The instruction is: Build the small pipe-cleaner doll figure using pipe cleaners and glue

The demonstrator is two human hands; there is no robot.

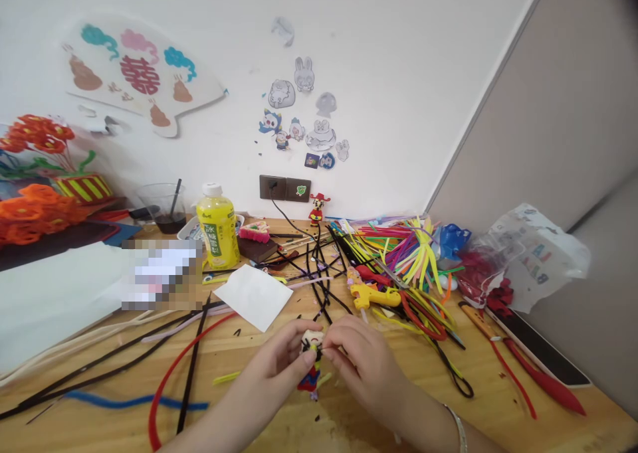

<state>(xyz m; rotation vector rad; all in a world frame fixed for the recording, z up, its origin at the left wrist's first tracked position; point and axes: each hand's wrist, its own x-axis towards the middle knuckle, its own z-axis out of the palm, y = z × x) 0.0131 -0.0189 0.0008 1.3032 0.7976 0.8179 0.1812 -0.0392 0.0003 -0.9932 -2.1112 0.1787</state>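
Observation:
Near the table's front middle, my left hand (279,360) is closed around a small pipe cleaner doll (309,378). The doll has a pale face, black strands at its sides, a yellow front and a red and blue lower part. My right hand (366,360) is closed too, thumb and forefinger pinched at the doll's right side. What sits in that pinch, perhaps a dark strand, is too small to make out. A yellow pipe cleaner piece (226,378) lies beside my left forearm.
Black pipe cleaners (319,267), a white card (256,297), a yellow glue gun (373,297) and a colourful pipe cleaner pile (393,240) lie ahead. A yellow drink bottle (218,227) and a cup (167,210) stand left; a red-handled tool (543,376) lies right. Another doll (318,210) stands by the wall.

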